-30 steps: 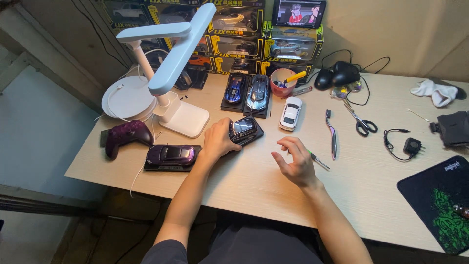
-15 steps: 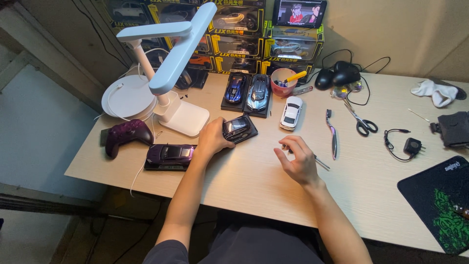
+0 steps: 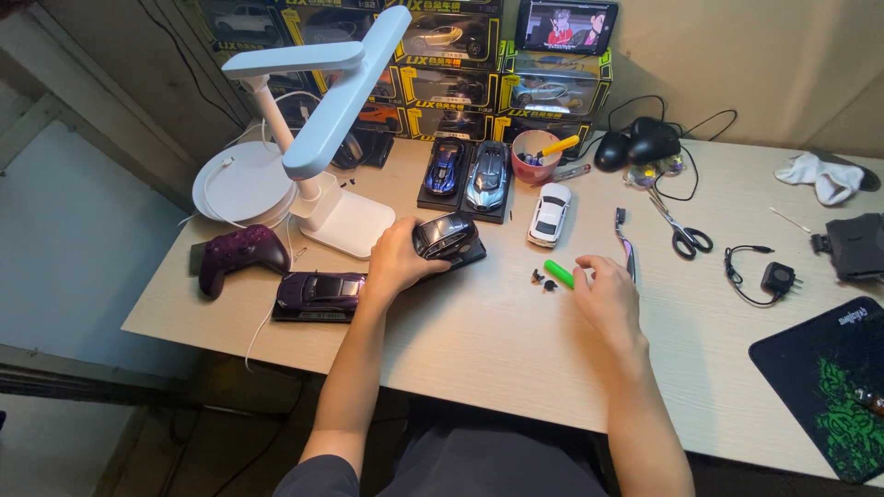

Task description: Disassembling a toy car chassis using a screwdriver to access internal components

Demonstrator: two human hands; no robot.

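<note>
Left hand: the left hand [image 3: 394,262] reaches forward from a bare forearm that runs up from the lower edge of the view; the fingers wrap the near end of a black model car [image 3: 447,237] and grip it.
Right hand: the right hand [image 3: 610,296] lies palm down over the table [image 3: 479,340], fingers lightly curled, fingertips at a green-handled tool [image 3: 558,273] — I cannot tell whether it is pinched or only touched.
Black model car: it sits on its dark base at the middle of the table, just right of the white lamp base [image 3: 341,221]; its long axis runs left to right, slightly tilted up toward the right, and which end is the nose cannot be told.
Small parts: 2 tiny dark pieces [image 3: 543,280] lie just left of the green tool, between the 2 hands.
Purple model car: the purple model car [image 3: 320,292] rests on its base just left of the left wrist, long axis left to right.
Cup: a pink cup [image 3: 534,155] stands at the back of the table — it holds tools, 1 with a yellow handle sticking out to the right.
Other cars: a blue car [image 3: 446,166] and a grey car [image 3: 487,175] stand side by side on bases, pointing front to back; a white car [image 3: 549,213] stands bare on the table to their right.
</note>
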